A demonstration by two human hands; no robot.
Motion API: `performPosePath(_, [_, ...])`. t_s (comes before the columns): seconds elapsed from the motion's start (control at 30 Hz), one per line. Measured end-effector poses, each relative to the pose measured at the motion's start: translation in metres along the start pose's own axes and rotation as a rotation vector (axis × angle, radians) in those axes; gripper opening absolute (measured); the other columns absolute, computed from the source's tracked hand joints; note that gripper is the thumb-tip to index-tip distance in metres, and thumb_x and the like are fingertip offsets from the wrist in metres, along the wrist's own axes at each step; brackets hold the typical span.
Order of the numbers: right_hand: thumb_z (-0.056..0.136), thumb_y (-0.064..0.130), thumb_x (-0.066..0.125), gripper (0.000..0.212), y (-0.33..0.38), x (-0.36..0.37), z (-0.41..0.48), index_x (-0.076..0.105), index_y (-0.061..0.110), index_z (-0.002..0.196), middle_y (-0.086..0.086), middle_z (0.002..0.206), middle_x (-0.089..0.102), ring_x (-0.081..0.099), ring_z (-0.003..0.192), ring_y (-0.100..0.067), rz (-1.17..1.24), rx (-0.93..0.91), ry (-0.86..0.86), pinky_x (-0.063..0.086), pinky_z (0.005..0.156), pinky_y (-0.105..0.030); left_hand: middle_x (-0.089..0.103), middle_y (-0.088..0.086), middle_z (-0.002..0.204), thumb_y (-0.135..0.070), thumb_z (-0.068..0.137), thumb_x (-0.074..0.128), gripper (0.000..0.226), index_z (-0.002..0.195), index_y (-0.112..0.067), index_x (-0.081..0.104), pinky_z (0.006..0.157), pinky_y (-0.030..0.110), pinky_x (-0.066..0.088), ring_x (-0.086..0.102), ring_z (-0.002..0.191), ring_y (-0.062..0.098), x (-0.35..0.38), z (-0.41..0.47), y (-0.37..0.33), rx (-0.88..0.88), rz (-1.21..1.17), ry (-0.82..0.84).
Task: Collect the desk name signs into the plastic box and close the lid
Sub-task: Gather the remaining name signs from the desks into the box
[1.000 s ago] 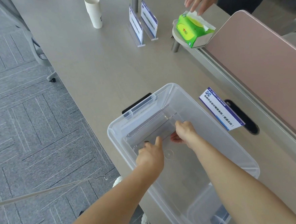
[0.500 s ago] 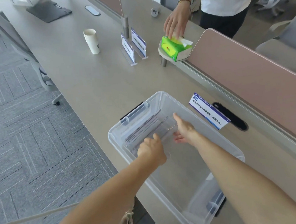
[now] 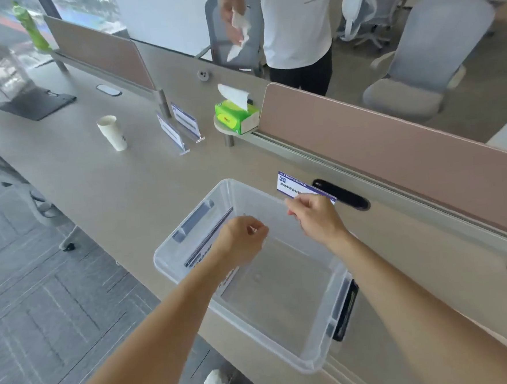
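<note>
Hovering left hand (image 3: 241,243): curling loosely above the plastic box (image 3: 315,358), gripping nothing.
Box contents: signs (image 3: 203,249) are leaning against its far-left wall.
Right hand (image 3: 314,217): pinching the name sign (image 3: 295,186) standing on the bench (image 3: 120,186) beside the box.

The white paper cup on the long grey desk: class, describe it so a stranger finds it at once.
Start at the long grey desk, beyond the clear plastic box. Left of the two upright blue-and-white name signs stands the white paper cup. It alone is a tall, round, open-topped cylinder; its neighbours are flat cards.
</note>
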State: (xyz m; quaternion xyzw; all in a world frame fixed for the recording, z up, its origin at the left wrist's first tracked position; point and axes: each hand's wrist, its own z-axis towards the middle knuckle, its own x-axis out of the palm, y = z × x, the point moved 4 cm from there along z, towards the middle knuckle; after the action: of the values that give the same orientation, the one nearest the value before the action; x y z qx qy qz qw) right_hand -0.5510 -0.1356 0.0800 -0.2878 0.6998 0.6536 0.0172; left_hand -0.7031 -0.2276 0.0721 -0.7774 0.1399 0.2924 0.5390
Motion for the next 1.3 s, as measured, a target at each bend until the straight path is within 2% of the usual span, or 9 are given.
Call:
performPosePath(0.23, [0.092, 0.019, 0.061, 0.029, 0.018, -0.041, -0.015, 0.058, 0.010, 0.064, 0.003, 0.046, 0.046, 0.041, 0.047, -0.017, 0.005, 0.049, -0.219, 0.038, 0.052, -0.026, 0.048, -0.011, 0.042, -0.028, 0.095, 0.061, 0.038, 0.063, -0.008, 0.052, 0.044, 0.020, 0.029, 0.038, 0.039, 0.010, -0.040, 0.047, 0.009, 0.067, -0.320, 0.143])
performPosePath(0.37, [0.090, 0.023, 0.064, 0.032, 0.027, -0.030, -0.014, 0.059, 0.013, 0.061, 0.005, 0.044, 0.049, 0.045, 0.047, -0.017, -0.035, 0.096, -0.310, 0.044, 0.061, -0.031, 0.043, 0.004, 0.053, -0.029, 0.094, 0.062, 0.040, 0.063, -0.009, 0.047, 0.043, 0.021, 0.031, 0.037, 0.043, 0.016, -0.069, 0.069, 0.016, 0.177, -0.351, 0.221])
performPosePath(0.5, [0.091, 0.033, 0.064, 0.034, 0.037, -0.015, -0.020, 0.060, 0.017, 0.061, 0.007, 0.049, 0.050, 0.043, 0.050, -0.016, -0.029, 0.145, -0.341, 0.040, 0.062, -0.031, 0.041, 0.002, 0.055, -0.036, 0.092, 0.065, 0.045, 0.058, -0.016, 0.043, 0.044, 0.021, 0.027, 0.034, 0.045, 0.014, -0.090, 0.088, 0.022, 0.229, -0.447, 0.355])
performPosePath(0.77, [0.093, 0.026, 0.061, 0.029, 0.044, -0.048, -0.027, 0.067, 0.004, 0.074, 0.007, 0.055, 0.056, 0.046, 0.055, -0.014, -0.125, 0.153, -0.475, 0.039, 0.061, -0.029, 0.044, 0.002, 0.046, -0.014, 0.085, 0.067, 0.046, 0.048, -0.018, 0.040, 0.051, 0.023, 0.030, 0.036, 0.045, 0.017, -0.088, 0.144, -0.018, 0.275, -0.328, 0.329])
performPosePath(0.93, [0.093, 0.038, 0.060, 0.037, 0.009, -0.074, -0.002, 0.069, 0.003, 0.085, 0.013, 0.059, 0.059, 0.049, 0.059, -0.012, -0.141, 0.198, -0.461, 0.040, 0.063, -0.027, 0.050, 0.002, 0.047, -0.028, 0.085, 0.068, 0.037, 0.057, -0.013, 0.049, 0.039, 0.017, 0.030, 0.037, 0.035, 0.011, -0.061, 0.177, -0.041, 0.336, -0.122, 0.272])
performPosePath(1.0, [0.092, 0.042, 0.060, 0.031, -0.007, -0.081, 0.016, 0.071, 0.014, 0.086, 0.009, 0.071, 0.062, 0.053, 0.064, -0.008, -0.218, 0.221, -0.439, 0.039, 0.060, -0.024, 0.054, 0.002, 0.056, -0.037, 0.086, 0.066, 0.033, 0.066, -0.014, 0.056, 0.047, 0.020, 0.036, 0.044, 0.044, 0.014, -0.047, 0.194, -0.050, 0.337, -0.020, 0.249])
performPosePath(1.1, [0.092, 0.040, 0.061, 0.024, -0.030, -0.087, 0.051, 0.071, 0.018, 0.091, 0.005, 0.088, 0.069, 0.060, 0.079, -0.010, -0.348, 0.204, -0.373, 0.044, 0.063, -0.024, 0.064, -0.005, 0.090, -0.038, 0.082, 0.072, 0.024, 0.096, -0.020, 0.065, 0.075, 0.026, 0.045, 0.059, 0.081, 0.016, -0.022, 0.222, -0.058, 0.320, 0.134, 0.247])
performPosePath(1.2, [0.091, 0.039, 0.059, 0.025, -0.061, -0.086, 0.094, 0.068, 0.018, 0.099, 0.002, 0.102, 0.064, 0.060, 0.097, -0.018, -0.498, 0.176, -0.229, 0.051, 0.083, -0.034, 0.059, -0.002, 0.123, -0.036, 0.080, 0.075, 0.051, 0.125, -0.021, 0.056, 0.097, 0.035, 0.045, 0.056, 0.110, 0.021, 0.006, 0.256, -0.054, 0.297, 0.314, 0.301])
performPosePath(1.3, [0.092, 0.046, 0.056, 0.025, -0.099, -0.082, 0.130, 0.060, 0.024, 0.104, 0.005, 0.103, 0.052, 0.054, 0.096, -0.020, -0.641, 0.218, -0.084, 0.048, 0.081, -0.036, 0.051, 0.004, 0.139, -0.038, 0.082, 0.073, 0.065, 0.139, -0.021, 0.047, 0.103, 0.036, 0.041, 0.048, 0.126, 0.026, 0.031, 0.286, -0.053, 0.293, 0.550, 0.318])
